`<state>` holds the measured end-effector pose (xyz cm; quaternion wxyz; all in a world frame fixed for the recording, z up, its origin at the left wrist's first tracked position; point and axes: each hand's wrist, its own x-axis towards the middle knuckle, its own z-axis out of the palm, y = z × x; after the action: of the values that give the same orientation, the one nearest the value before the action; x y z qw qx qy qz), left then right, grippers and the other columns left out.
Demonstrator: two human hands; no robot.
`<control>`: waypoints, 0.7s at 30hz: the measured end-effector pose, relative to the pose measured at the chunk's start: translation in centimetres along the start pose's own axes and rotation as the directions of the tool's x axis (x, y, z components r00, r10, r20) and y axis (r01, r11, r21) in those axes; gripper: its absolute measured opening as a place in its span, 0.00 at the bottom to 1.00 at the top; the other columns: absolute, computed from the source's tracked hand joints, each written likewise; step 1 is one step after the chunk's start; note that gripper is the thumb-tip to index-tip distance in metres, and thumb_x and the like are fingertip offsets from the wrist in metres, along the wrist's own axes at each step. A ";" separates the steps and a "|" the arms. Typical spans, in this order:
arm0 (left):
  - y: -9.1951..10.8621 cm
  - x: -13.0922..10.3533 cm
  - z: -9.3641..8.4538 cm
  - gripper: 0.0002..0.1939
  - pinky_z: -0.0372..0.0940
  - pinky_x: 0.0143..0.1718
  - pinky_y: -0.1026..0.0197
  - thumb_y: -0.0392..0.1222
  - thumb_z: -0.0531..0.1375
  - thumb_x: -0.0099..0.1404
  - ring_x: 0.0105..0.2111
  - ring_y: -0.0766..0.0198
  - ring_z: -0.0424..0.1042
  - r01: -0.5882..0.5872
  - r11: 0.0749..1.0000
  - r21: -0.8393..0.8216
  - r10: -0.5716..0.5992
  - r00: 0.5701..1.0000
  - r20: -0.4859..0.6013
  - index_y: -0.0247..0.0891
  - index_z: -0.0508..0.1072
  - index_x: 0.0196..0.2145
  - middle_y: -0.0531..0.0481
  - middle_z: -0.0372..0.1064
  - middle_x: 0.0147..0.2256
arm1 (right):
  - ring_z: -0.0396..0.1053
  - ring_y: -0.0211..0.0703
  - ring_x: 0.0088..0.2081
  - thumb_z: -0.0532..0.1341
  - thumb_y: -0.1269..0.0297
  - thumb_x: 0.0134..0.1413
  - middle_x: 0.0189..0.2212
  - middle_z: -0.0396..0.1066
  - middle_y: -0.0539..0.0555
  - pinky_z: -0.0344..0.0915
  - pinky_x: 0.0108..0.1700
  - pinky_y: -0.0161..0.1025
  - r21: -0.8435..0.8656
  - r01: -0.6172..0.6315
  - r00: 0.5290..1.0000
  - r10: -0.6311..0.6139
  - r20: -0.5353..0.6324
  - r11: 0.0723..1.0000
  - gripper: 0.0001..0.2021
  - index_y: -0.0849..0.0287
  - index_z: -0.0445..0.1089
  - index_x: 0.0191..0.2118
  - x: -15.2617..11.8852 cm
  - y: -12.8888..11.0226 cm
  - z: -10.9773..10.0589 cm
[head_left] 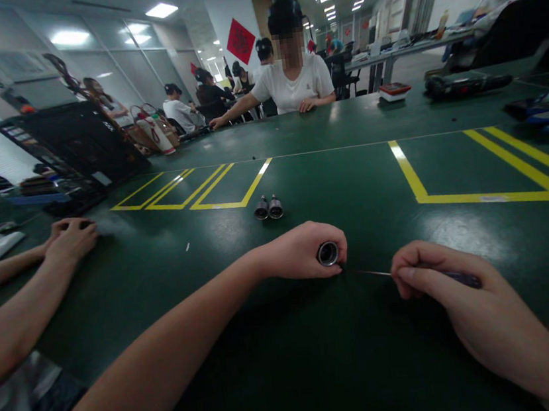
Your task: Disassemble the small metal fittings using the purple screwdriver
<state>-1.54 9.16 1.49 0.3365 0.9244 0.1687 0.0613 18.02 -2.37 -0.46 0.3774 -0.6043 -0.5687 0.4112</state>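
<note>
1. Metal cylinder (328,253): I have the left hand (300,250) closed round it, over the green table (223,238).
2. Right hand (467,308) grips a thin tool (376,274); its tip looks clear of the cylinder.
3. Two metal pieces (261,208) sit beyond; I judge work unfinished.

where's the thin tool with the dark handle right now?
Head view, right of centre: the tool is in the right hand, its thin end pointing left toward the metal cylinder in the left hand.
</note>
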 end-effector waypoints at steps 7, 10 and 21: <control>0.2 0.0 0.0 0.07 0.61 0.37 0.65 0.29 0.60 0.55 0.34 0.67 0.67 0.005 1.000 -0.024 -0.005 1.000 0.018 0.35 0.67 0.32 0.51 0.68 0.33 | 0.63 0.42 0.26 0.54 0.60 0.51 0.20 0.66 0.50 0.57 0.27 0.38 0.023 -0.007 1.000 0.007 0.007 1.000 0.11 0.56 0.68 0.23 0.1 0.0 0.0; 0.3 0.0 0.0 0.07 0.61 0.37 0.65 0.28 0.60 0.55 0.34 0.67 0.67 0.020 1.000 -0.023 -0.019 0.999 0.030 0.35 0.67 0.32 0.52 0.68 0.33 | 0.63 0.43 0.26 0.54 0.60 0.50 0.20 0.65 0.50 0.57 0.27 0.39 0.052 -0.007 1.000 0.007 0.001 0.999 0.10 0.56 0.68 0.23 0.0 0.2 0.0; 0.4 0.1 0.3 0.07 0.60 0.37 0.64 0.30 0.62 0.55 0.35 0.66 0.66 0.005 1.000 0.016 -0.006 0.999 0.034 0.35 0.68 0.32 0.51 0.67 0.33 | 0.62 0.43 0.27 0.55 0.60 0.49 0.20 0.65 0.50 0.56 0.29 0.40 0.125 -0.058 0.998 0.059 -0.002 0.990 0.10 0.56 0.68 0.23 0.3 0.3 0.1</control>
<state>-1.29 8.69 1.56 0.3323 0.9274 0.1659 0.0435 17.99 -2.13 -0.78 0.4039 -0.5968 -0.5229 0.4553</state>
